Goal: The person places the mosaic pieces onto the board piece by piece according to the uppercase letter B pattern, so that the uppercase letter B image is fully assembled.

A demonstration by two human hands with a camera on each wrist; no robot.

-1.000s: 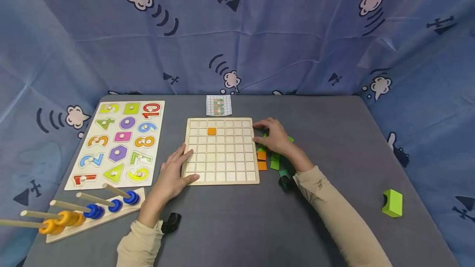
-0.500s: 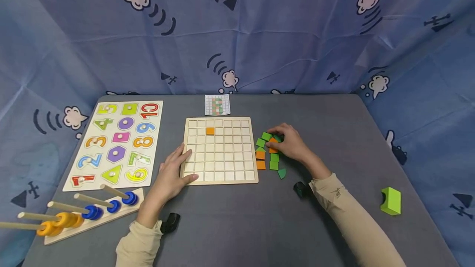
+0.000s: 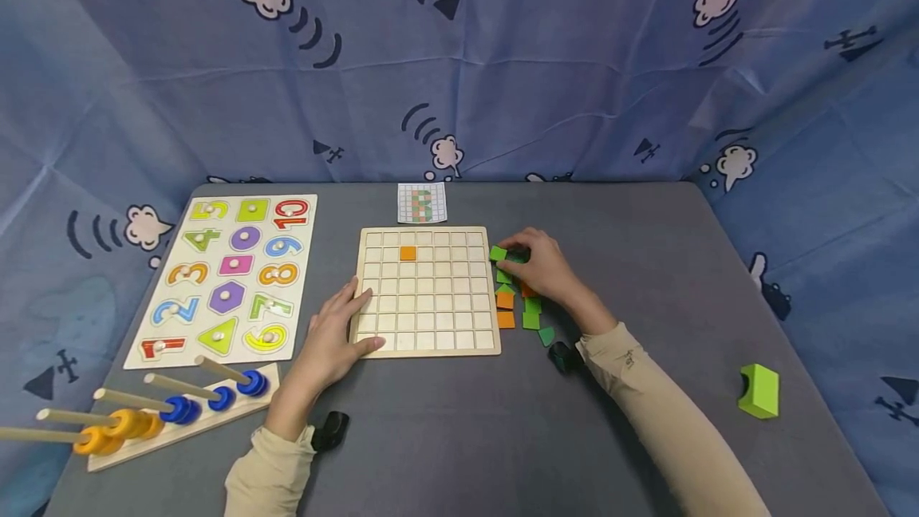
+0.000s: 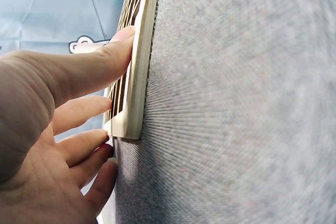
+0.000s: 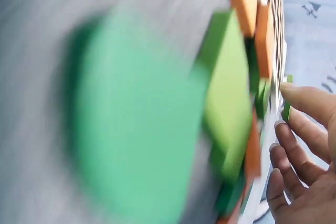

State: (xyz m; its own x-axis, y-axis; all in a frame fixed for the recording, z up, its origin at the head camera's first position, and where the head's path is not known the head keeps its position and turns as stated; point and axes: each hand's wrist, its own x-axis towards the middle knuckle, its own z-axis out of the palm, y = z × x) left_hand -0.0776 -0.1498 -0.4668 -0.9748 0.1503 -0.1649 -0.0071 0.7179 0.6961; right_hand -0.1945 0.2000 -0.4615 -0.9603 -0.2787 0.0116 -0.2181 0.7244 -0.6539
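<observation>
A square wooden grid board [image 3: 424,317] lies mid-table with one orange square tile [image 3: 408,254] in an upper cell. My left hand [image 3: 333,335] rests at the board's left side, thumb and index fingertip on its edge and the other fingers loosely extended, as the left wrist view shows too. Between thumb and index finger, my right hand [image 3: 540,266] pinches a green square tile [image 3: 498,254] at the board's upper right edge. Below that hand lie loose orange tiles [image 3: 506,320], light green tiles [image 3: 530,321] and a dark green rounded piece [image 3: 546,336].
Behind the board is a small printed pattern card [image 3: 422,204]. On the left are a number-and-shape puzzle board [image 3: 161,313] and a peg stacker [image 3: 179,431] with blue and yellow rings. A green arched block [image 3: 759,392] stands far right. Patterned blue cloth [image 3: 546,86] hangs behind the table.
My right hand went from the board's right edge to the loose tiles, then came back leftward to the edge with a green square tile. My left hand kept its place on the board.
</observation>
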